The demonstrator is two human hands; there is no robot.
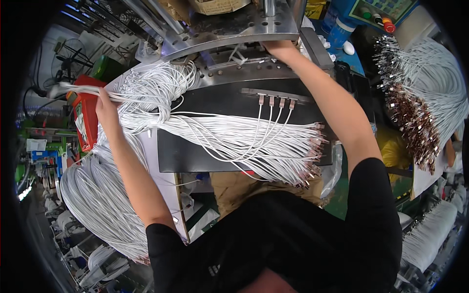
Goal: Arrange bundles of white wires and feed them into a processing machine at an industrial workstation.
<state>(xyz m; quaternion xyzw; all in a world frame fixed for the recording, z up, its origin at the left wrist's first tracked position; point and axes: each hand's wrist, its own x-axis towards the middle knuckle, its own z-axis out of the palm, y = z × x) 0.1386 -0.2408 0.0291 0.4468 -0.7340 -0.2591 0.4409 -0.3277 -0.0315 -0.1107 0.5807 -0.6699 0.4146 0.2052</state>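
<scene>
On the left, my left hand (104, 100) is closed round several white cables (78, 89), whose loose ends stick out past it to the left. My right hand (281, 49) reaches in at the press (229, 39), beneath its thick metal plate; its fingers are hidden there. A thick bundle of white cables (234, 134) lies across the black work surface, its copper-coloured ends fanned toward the right. Several cables lie apart on top, their small connectors (276, 102) lined up along a narrow metal strip (273, 94). Coiled cable (156, 88) is heaped beside my left hand.
A large hank of cable (102, 205) hangs at the left, by a red bin (85, 115). Another bundle with metal ends (425, 93) lies at the far right. Behind my right arm are a blue control box with buttons (376, 14) and a blue-and-white container (342, 31).
</scene>
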